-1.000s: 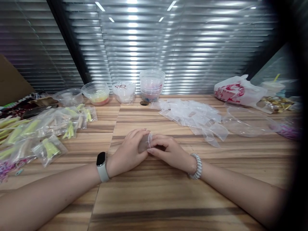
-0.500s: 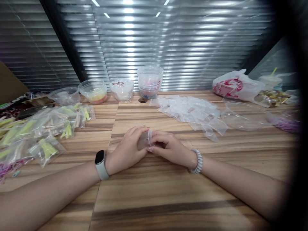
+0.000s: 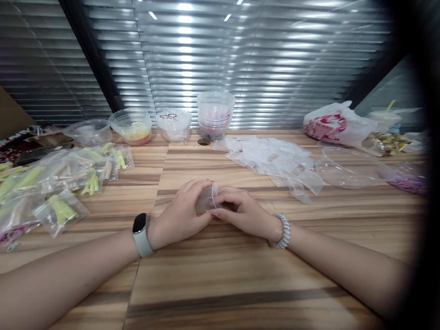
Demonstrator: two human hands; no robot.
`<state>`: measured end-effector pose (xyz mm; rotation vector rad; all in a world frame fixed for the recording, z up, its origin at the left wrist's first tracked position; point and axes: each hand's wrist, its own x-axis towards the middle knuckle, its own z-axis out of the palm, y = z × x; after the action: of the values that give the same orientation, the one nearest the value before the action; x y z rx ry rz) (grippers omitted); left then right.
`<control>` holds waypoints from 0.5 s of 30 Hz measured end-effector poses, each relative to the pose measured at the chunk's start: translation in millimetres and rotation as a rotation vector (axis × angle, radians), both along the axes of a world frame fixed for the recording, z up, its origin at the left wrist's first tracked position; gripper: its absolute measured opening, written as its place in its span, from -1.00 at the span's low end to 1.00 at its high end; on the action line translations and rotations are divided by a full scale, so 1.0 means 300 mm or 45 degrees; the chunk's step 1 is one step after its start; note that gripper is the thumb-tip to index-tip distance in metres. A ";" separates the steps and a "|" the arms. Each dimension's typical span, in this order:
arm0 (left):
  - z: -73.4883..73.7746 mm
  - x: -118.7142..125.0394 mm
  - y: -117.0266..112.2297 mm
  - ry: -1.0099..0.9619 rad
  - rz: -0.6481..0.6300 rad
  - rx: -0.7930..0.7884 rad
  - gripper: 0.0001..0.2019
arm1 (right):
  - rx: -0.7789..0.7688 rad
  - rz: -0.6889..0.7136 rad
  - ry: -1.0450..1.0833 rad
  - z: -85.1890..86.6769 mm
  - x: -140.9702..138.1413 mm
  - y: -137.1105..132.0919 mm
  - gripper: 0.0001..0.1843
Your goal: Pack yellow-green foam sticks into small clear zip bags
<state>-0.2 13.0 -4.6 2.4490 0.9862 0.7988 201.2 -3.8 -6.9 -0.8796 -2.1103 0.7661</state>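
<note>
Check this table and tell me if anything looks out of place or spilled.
Nothing looks spilled. The heaped bags right of centre sprawl askew, corners pointing every way. At far left, a small teal piece stands out by colour beside purple bits.

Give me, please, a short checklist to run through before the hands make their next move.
1. Left hand holding the small clear bag: ok.
2. Right hand touching the bag's edge: ok.
3. Bag's mouth open: cannot tell, partly hidden.
4. Loose clear bags apart from the filled bags: ok, on opposite sides.
5. Loose clear bags neatly stacked: not ok, spread and overlapping.
</note>
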 end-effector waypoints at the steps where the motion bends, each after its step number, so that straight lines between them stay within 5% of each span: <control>1: 0.001 -0.001 0.000 -0.010 -0.012 -0.009 -0.46 | 0.002 0.010 0.016 0.000 0.000 0.000 -0.91; 15: 0.012 -0.025 0.020 -0.133 -0.173 -0.213 -0.50 | -0.028 0.174 0.094 0.012 0.000 0.000 -0.83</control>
<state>-7.7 19.0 -1.0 2.2796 0.8055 0.7580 201.1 -3.7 -3.3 -0.7129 -2.1165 0.8799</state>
